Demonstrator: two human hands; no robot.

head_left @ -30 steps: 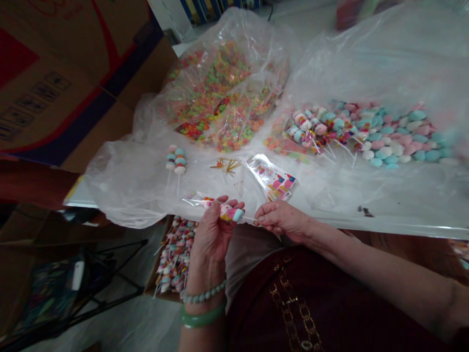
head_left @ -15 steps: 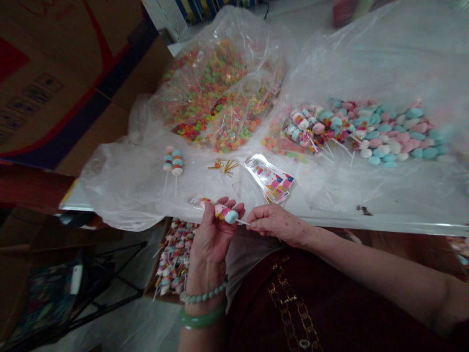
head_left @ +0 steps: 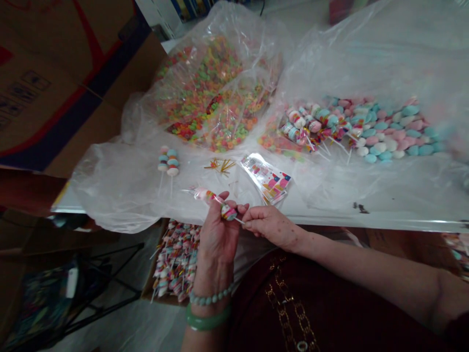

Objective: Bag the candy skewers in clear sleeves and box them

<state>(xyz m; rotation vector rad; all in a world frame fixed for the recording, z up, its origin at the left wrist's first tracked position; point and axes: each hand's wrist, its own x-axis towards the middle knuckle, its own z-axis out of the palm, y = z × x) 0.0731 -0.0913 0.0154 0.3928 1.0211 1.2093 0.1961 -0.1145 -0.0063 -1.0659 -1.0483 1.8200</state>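
A marshmallow skewer (head_left: 229,212) in a clear printed wrapper lies across the fingers of my left hand (head_left: 220,230), which is closed around it. Its far end points up and to the left. My right hand (head_left: 269,225) pinches the white stick at the near end, close beside the left fingers. Just beyond the hands, a fan of flat printed wrappers (head_left: 266,176) lies on the table. Gold twist ties (head_left: 220,166) are scattered left of them. Two unwrapped marshmallow skewers (head_left: 168,161) rest farther left.
A clear bag of colourful ring-shaped candies (head_left: 216,93) stands at the back. Wrapped skewers (head_left: 311,124) lie beside pastel marshmallows (head_left: 399,129) on the right. Below the table edge (head_left: 366,223) sits a box of finished skewers (head_left: 176,264). A large carton (head_left: 54,93) fills the left.
The skewer has slid deeper into its wrapper, which now covers its near end. My right hand has come closer to my left hand. The view has shifted slightly.
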